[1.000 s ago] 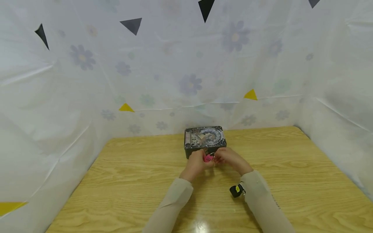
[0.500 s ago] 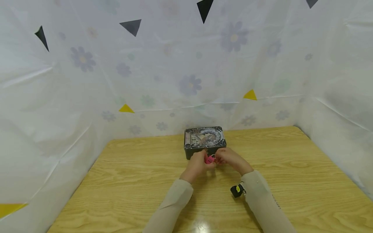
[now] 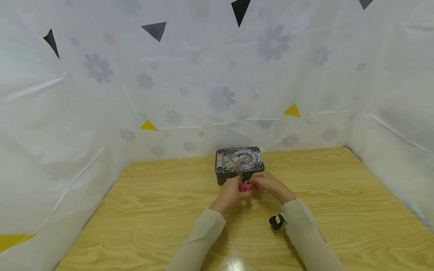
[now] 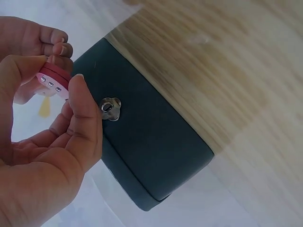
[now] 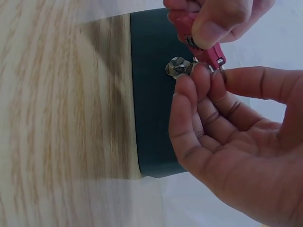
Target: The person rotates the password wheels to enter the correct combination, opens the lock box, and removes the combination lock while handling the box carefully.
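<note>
A pink combination padlock point(image 3: 245, 187) is held in front of a dark tin box point(image 3: 240, 160) with a picture on its lid. My left hand point(image 3: 229, 194) pinches the padlock's body between thumb and fingers; its number dials point(image 4: 50, 84) show in the left wrist view. From the other side, my right hand point(image 3: 271, 184) pinches the metal shackle point(image 5: 221, 71) with thumb and fingertips, which cover most of it. On the box's front is a metal latch point(image 4: 110, 109), close to the fingers in the right wrist view. Whether the shackle passes through the latch cannot be told.
The box stands at the back of a wood-grain table point(image 3: 152, 210), near a white flowered curtain point(image 3: 190, 94). More curtain hangs at both sides. A small black device point(image 3: 276, 222) is attached at the right sleeve.
The padlock has shifted slightly down and away from the box front, tilting a little between the fingers. Both hands keep their hold, and the box stays in place.
</note>
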The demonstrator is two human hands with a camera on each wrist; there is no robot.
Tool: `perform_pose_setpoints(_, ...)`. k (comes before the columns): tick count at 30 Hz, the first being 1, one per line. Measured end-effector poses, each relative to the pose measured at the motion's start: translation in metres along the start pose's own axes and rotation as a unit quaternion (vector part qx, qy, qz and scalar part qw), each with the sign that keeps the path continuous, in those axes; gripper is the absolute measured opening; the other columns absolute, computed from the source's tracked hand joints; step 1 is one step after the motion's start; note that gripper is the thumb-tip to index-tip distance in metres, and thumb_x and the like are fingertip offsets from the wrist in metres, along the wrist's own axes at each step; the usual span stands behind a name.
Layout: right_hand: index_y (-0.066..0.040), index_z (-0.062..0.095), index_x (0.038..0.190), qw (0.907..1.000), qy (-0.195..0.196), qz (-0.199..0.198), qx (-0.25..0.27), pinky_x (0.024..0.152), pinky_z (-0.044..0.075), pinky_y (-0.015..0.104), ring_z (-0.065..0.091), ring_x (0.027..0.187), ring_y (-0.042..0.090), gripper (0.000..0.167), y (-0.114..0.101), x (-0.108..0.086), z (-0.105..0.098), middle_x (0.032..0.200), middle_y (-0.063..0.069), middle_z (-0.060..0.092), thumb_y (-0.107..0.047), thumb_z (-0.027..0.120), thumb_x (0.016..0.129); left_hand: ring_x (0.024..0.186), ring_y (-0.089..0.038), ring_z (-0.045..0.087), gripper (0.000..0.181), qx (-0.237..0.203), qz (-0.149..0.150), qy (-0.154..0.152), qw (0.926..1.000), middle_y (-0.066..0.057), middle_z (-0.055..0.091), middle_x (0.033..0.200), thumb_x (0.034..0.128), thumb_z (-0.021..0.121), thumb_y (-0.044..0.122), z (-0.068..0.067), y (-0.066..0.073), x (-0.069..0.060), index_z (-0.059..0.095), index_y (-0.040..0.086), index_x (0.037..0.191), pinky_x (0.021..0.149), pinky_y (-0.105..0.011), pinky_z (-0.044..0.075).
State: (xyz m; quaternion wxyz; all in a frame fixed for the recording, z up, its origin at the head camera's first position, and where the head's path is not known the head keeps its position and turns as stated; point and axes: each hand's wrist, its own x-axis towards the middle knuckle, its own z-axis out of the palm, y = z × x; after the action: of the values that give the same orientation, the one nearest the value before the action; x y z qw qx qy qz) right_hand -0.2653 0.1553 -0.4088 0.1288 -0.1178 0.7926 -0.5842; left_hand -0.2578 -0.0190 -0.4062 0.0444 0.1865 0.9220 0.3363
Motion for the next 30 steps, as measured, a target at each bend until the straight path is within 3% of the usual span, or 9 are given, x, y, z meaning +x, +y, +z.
perform_pose_setpoints(6,0.003,0.061,0.089,0.9999,-0.009,-0.006,0.001,0.084,0.049,0.049,0.06,0.084,0.032,0.021,0.003,0.0,-0.003,0.082,0.009,0.063,-0.011,0.047,0.094,0.058,-0.01,0.045,0.027,0.011,0.002,0.014,0.9998,-0.001,0.05,0.069,0.0804,0.076,0.016,0.002,-0.001,0.001,0.052,0.006,0.081,0.048,-0.021,0.037)
perform_pose_setpoints(15,0.006,0.06,0.091,0.9994,-0.022,-0.025,0.0,0.084,0.05,0.049,0.061,0.083,0.026,0.02,0.007,0.004,-0.001,0.085,0.012,0.063,-0.008,0.047,0.094,0.057,-0.01,0.044,0.029,0.01,-0.01,0.041,0.9991,-0.001,0.049,0.069,0.0801,0.077,0.016,0.004,-0.003,0.0,0.05,0.006,0.082,0.047,-0.02,0.035)
perform_pose_setpoints(22,0.013,0.058,0.103,0.9984,-0.032,-0.047,-0.002,0.088,0.05,0.046,0.062,0.091,0.028,0.024,0.01,0.009,-0.004,0.096,0.017,0.064,-0.009,0.048,0.098,0.057,-0.012,0.045,0.032,-0.005,-0.036,0.084,0.9958,-0.001,0.049,0.068,0.0778,0.08,0.014,0.006,-0.004,0.0,0.049,0.006,0.08,0.048,-0.022,0.036)
perform_pose_setpoints(25,0.014,0.057,0.107,0.9982,-0.037,-0.047,0.002,0.09,0.049,0.048,0.062,0.095,0.032,0.026,0.009,0.009,-0.005,0.099,0.019,0.063,-0.009,0.048,0.1,0.058,-0.012,0.045,0.032,-0.012,-0.041,0.097,0.9944,-0.001,0.049,0.067,0.0773,0.08,0.014,0.007,-0.005,0.0,0.049,0.006,0.08,0.049,-0.023,0.037)
perform_pose_setpoints(30,0.012,0.06,0.107,0.9994,-0.023,-0.023,-0.012,0.086,0.051,0.046,0.064,0.09,0.03,0.024,0.006,0.004,-0.005,0.098,0.017,0.065,-0.008,0.06,0.093,0.06,-0.013,0.045,0.033,-0.018,-0.048,0.105,0.9932,-0.001,0.049,0.067,0.0771,0.081,0.014,0.01,-0.001,0.001,0.049,0.006,0.079,0.051,-0.024,0.038)
